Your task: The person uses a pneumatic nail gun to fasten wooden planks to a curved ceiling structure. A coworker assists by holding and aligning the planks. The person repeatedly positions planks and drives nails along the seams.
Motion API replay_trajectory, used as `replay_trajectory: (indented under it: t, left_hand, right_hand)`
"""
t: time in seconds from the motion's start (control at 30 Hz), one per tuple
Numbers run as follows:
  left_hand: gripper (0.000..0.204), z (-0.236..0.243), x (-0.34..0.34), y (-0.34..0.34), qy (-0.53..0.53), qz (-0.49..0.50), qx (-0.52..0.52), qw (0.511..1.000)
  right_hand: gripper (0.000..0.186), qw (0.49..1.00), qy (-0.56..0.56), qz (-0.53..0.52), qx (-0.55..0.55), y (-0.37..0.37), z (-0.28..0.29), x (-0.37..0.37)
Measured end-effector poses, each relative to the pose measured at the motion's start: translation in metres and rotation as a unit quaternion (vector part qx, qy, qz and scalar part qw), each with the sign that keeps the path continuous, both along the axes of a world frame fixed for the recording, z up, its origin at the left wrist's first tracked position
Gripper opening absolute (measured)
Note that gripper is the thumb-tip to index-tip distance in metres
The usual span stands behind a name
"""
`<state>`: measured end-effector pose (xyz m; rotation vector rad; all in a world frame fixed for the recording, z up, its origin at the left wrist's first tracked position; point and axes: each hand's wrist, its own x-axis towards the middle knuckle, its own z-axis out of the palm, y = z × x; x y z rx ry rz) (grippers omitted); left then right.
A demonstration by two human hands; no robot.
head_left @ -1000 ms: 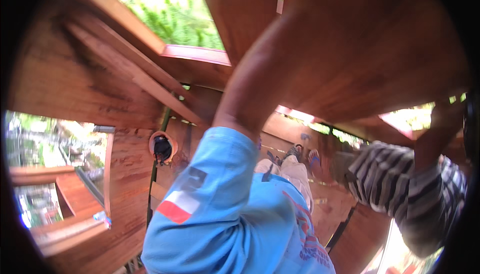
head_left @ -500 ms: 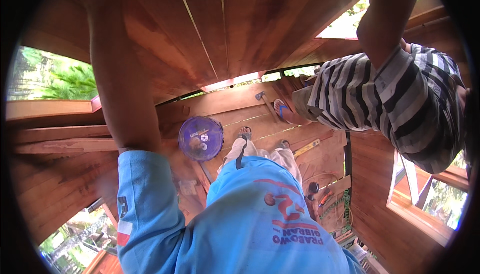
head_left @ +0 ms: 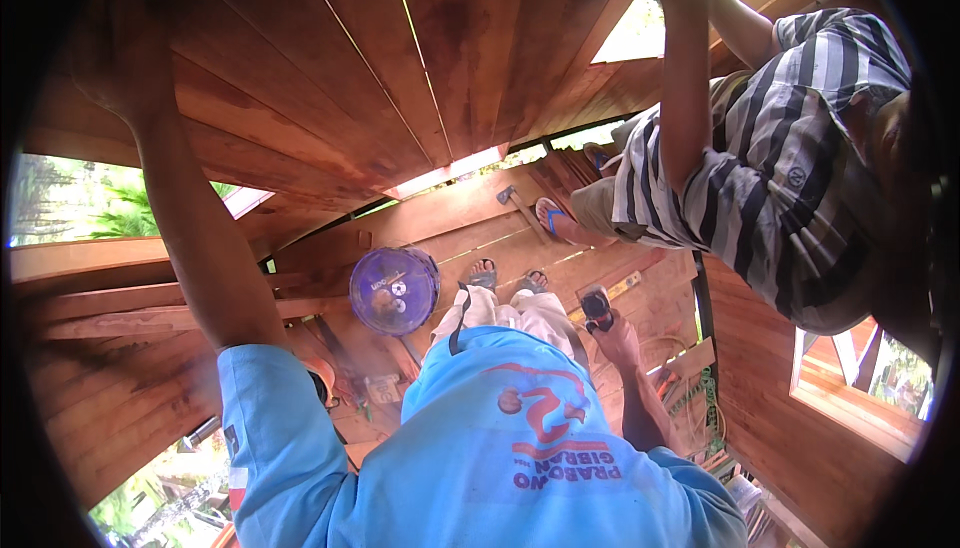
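My left arm reaches up at the left, and my left hand is against or close to the reddish plank wall. Deep shadow hides how its fingers lie. Low on my right side, my right hand is wrapped around a dark power tool with a rounded black end. I cannot make out its exact kind. The tool is held above the plank floor, beside my legs.
On the right a co-worker in a striped shirt raises both arms to the planks. A purple round tub, a hammer and a yellow spirit level lie on the floor. Green coiled hose is at the right.
My right hand has come into view with the dark tool, higher than before. My left arm has shifted left, showing more of the hand. The co-worker's arm has moved left.
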<state>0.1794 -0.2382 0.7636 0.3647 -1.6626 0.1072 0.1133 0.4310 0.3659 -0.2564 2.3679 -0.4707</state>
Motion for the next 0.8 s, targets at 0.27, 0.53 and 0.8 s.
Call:
replay_trajectory:
  t: [0.27,0.53,0.8]
  left_hand:
    - [0.032,-0.031,0.033,-0.027,-0.13,0.054,-0.097,0.985]
    - [0.019,-0.177,0.006,0.171,0.0,-0.121,0.419,0.9]
    - [0.021,-0.339,-0.021,0.239,-0.018,-0.211,0.683,0.699]
  right_hand:
    - [0.044,0.988,0.027,0.072,-0.134,-0.066,0.01,-0.074]
    - [0.038,0.974,0.009,0.096,-0.204,-0.12,0.019,-0.125]
    - [0.017,0.912,-0.039,-0.023,-0.408,-0.191,-0.005,-0.14]
